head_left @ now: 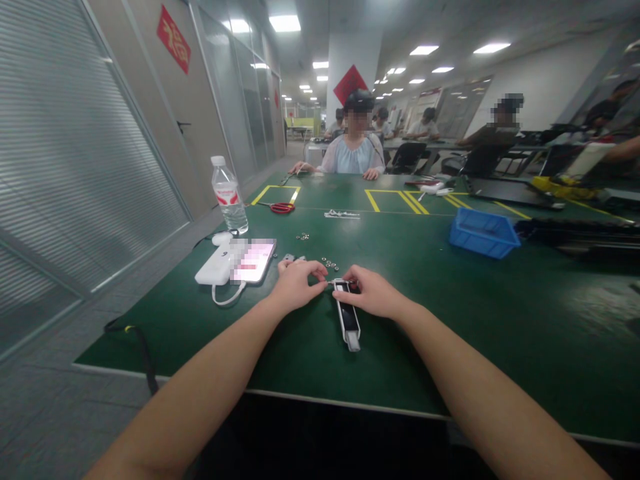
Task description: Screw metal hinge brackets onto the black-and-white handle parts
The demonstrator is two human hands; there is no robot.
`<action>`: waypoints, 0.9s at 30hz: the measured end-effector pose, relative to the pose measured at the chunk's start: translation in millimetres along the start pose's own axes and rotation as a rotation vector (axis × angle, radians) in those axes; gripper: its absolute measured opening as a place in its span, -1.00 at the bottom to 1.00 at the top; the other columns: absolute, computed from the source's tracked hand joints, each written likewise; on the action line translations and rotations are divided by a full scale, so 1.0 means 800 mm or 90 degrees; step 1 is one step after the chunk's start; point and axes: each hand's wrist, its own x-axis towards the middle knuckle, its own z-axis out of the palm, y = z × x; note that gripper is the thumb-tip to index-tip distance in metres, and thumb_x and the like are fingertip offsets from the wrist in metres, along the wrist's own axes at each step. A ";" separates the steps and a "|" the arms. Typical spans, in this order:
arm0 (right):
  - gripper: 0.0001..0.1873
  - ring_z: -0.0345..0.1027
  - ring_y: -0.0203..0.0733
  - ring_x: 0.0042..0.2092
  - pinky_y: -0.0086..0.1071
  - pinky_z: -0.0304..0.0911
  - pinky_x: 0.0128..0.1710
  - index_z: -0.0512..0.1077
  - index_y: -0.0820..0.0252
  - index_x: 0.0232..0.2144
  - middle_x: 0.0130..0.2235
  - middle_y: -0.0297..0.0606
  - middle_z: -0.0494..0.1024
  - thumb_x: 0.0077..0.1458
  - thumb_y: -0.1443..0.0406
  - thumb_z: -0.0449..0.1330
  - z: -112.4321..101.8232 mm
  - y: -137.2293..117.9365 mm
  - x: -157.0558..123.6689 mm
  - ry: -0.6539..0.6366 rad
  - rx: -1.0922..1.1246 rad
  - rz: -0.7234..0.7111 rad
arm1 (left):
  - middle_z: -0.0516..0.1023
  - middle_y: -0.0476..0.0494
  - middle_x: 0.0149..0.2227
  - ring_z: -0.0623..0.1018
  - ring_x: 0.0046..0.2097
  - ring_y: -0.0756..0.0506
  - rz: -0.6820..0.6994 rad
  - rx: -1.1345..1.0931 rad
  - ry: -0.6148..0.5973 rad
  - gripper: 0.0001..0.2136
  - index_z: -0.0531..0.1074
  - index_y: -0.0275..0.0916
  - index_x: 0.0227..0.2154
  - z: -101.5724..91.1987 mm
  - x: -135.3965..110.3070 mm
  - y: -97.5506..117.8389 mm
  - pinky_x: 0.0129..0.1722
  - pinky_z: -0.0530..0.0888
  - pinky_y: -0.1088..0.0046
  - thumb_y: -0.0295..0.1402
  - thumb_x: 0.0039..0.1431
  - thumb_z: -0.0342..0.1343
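A long, narrow device with a white frame and a dark glossy face (349, 316) lies on the green table, its pale grey end piece pointing towards me. My right hand (373, 291) is closed around its far end, thumb on the near face. Beside that end, my left hand (299, 287) pinches with thumb and forefinger at the device's far left corner; a small thin metallic bit shows at the fingertips, too small to name. Just beyond the hands lie several small metal rings or nuts (327, 264). Small grey metal pieces (289, 258) are partly hidden behind my left hand.
Left of my hands are a phone (257, 260), a white power bank (216, 263) with cable and a water bottle (230, 200). Red-handled scissors (283, 208) and white strips (342, 215) lie farther off. A blue bin (484, 232) stands right. Another person (354, 153) sits opposite.
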 end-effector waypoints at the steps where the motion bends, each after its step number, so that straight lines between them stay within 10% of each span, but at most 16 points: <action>1: -0.62 0.34 -0.20 -0.29 -0.37 0.20 -0.34 0.36 0.20 -0.28 -0.27 -0.20 0.50 -0.02 0.04 0.25 0.000 0.000 0.000 -0.001 -0.002 0.001 | 0.61 0.02 -0.29 0.49 -0.09 -0.16 0.004 0.000 -0.002 -0.84 0.45 -0.13 -0.26 0.000 0.000 0.000 0.05 0.11 0.10 -0.30 0.06 0.15; 27: -0.61 0.34 -0.20 -0.28 -0.37 0.19 -0.33 0.35 0.20 -0.26 -0.26 -0.20 0.49 0.00 0.03 0.23 0.000 0.001 0.000 -0.010 -0.008 -0.001 | 0.59 0.01 -0.24 0.46 -0.07 -0.14 0.074 0.012 0.012 -0.89 0.45 -0.13 -0.28 0.007 0.001 -0.007 0.01 0.10 0.18 -0.31 0.13 0.10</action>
